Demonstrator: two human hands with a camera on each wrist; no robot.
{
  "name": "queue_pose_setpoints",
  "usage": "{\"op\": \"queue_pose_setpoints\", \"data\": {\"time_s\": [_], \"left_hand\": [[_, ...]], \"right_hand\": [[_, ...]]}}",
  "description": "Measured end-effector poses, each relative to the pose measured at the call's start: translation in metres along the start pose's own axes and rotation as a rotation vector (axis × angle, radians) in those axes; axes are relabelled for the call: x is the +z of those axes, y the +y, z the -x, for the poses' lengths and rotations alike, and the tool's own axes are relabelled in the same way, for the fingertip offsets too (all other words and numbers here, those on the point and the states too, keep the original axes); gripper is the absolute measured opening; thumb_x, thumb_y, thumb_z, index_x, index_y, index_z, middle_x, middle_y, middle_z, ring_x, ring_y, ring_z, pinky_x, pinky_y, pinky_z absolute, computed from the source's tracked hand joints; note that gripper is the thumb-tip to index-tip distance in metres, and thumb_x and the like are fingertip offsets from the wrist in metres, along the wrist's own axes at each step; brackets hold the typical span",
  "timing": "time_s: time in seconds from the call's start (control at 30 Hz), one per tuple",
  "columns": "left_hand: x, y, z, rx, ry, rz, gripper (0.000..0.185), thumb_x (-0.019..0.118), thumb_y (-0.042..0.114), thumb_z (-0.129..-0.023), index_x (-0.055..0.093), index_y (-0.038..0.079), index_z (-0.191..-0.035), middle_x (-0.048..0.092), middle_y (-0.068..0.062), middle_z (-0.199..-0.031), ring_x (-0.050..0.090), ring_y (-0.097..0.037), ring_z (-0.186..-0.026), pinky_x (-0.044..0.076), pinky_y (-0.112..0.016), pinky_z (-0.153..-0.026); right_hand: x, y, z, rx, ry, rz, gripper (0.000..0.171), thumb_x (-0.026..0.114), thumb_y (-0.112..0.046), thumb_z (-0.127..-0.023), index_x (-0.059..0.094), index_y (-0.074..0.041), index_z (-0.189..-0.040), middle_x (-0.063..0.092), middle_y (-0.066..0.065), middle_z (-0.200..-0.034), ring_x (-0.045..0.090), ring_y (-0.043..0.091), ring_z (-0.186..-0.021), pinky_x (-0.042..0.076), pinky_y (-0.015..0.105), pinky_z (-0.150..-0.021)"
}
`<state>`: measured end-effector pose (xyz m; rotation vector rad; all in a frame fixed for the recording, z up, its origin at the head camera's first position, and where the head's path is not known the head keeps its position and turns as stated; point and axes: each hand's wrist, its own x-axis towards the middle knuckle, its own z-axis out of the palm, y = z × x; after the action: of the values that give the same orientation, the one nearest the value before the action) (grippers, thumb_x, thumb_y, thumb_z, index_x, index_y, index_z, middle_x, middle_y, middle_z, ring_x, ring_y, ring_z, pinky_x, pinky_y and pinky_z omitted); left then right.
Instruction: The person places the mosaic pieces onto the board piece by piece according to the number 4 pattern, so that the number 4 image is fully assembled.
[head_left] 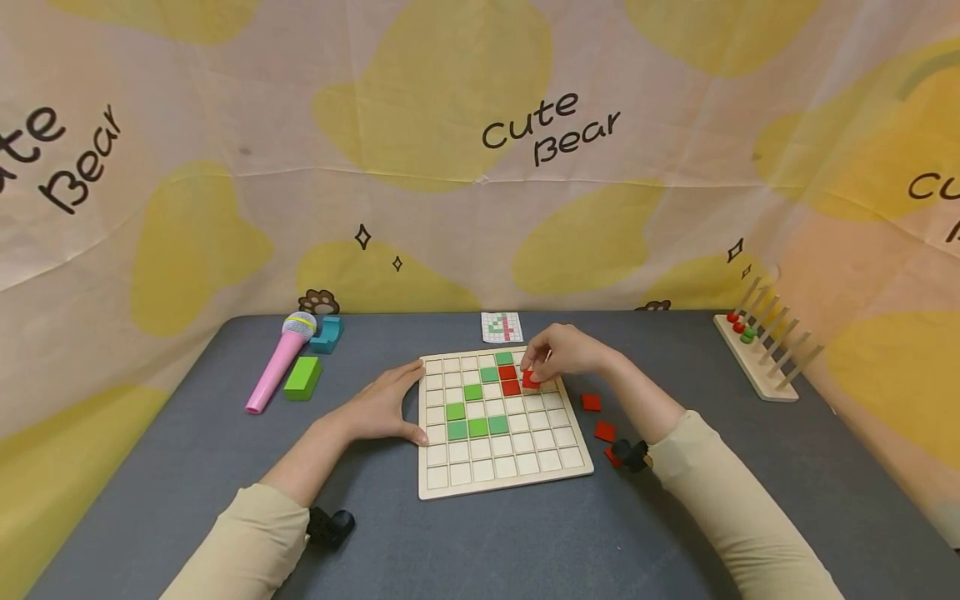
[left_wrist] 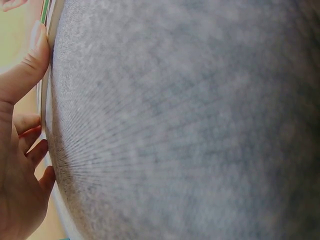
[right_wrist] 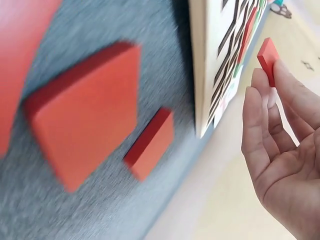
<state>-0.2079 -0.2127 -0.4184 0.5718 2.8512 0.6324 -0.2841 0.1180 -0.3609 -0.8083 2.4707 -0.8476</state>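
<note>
A pale wooden grid board (head_left: 504,481) lies on the table, with several green tiles (head_left: 477,427) and two red tiles (head_left: 510,387) in its squares. Along the board's left edge my left hand (head_left: 378,406) rests with spread fingers; in the left wrist view its thumb (left_wrist: 31,67) and fingertips touch the rim. My right hand (head_left: 567,350) pinches a red square tile (right_wrist: 268,56) between thumb and fingers. It holds that tile over the board's upper right part, right of the placed red ones. More loose red tiles (head_left: 591,402) lie on the table right of the board.
Behind the board lies a small pattern card (head_left: 501,327). At left are a pink toy microphone (head_left: 274,367), a green block (head_left: 303,378) and a blue curved block (head_left: 327,335). A wooden peg stand (head_left: 757,358) with a few beads stands at far right. A printed cloth (head_left: 480,167) hangs behind.
</note>
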Motion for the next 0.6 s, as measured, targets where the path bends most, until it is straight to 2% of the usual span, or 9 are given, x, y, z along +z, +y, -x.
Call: {"op": "queue_pose_setpoints", "data": {"time_s": [0.27, 0.6], "left_hand": [[0.000, 0.001, 0.000, -0.004, -0.004, -0.008, 0.118, 0.086, 0.056, -0.064, 0.031, 0.002, -0.154, 0.026, -0.016, -0.164, 0.030, -0.042, -0.148, 0.031, -0.061, -0.116], [0.000, 0.001, 0.000, -0.011, -0.004, -0.014, 0.118, 0.086, 0.057, -0.064, 0.031, 0.003, -0.154, 0.026, -0.015, -0.164, 0.030, -0.042, -0.148, 0.032, -0.062, -0.115]], "right_hand": [[0.010, -0.012, -0.008, -0.008, -0.068, -0.012, 0.013, 0.070, 0.001, -0.083, 0.074, -0.007, -0.092, 0.073, 0.004, -0.079, 0.067, 0.020, -0.070, 0.056, 0.033, -0.069], [0.019, -0.020, -0.013, 0.019, -0.113, 0.046, 0.012, 0.074, -0.001, -0.081, 0.075, -0.011, -0.088, 0.071, 0.001, -0.077, 0.060, 0.010, -0.065, 0.050, 0.024, -0.065]]}}
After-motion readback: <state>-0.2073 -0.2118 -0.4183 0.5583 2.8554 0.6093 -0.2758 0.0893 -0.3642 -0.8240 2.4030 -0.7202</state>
